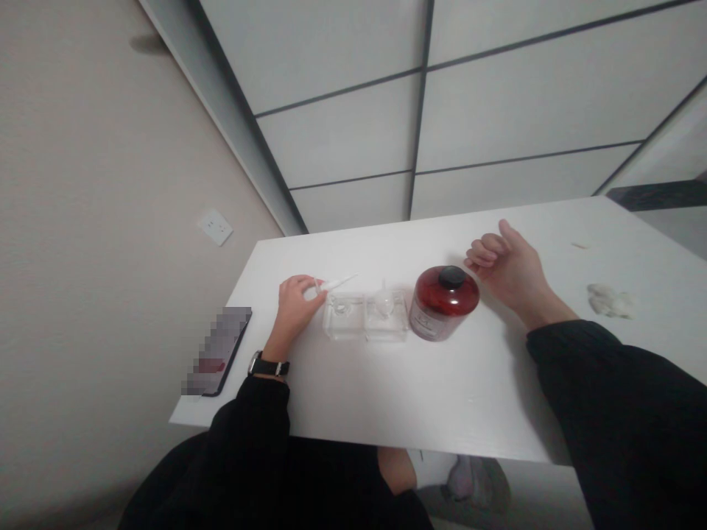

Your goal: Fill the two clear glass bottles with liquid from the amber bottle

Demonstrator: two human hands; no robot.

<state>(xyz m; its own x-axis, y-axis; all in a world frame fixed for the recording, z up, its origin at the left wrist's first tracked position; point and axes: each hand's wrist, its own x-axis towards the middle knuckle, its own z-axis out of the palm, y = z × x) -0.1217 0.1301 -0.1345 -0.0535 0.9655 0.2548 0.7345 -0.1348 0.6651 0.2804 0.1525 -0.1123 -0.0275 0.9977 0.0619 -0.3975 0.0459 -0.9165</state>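
Note:
My left hand (298, 303) has its thumb and fingers closed on a slim white tube with a pointed tip (340, 283), which points to the right; its exact kind is unclear. The tube lies over the far left corner of a clear two-part container (345, 336). Something round and clear sits in the container's left part. A whitish, bulb-like thing with a thin stem (384, 302) is in the right part. Beside the container stands a dark red bottle with a black cap (445, 302). My right hand (511, 274), loosely curled with thumb apart, is right of the bottle and holds nothing visible.
A phone (221, 353) lies at the left edge of the white table (387, 397). Crumpled white material (610, 301) and a small thin scrap (579, 245) lie on the right. Behind the table are white panels (342, 147); a wall with a socket (216, 227) stands left.

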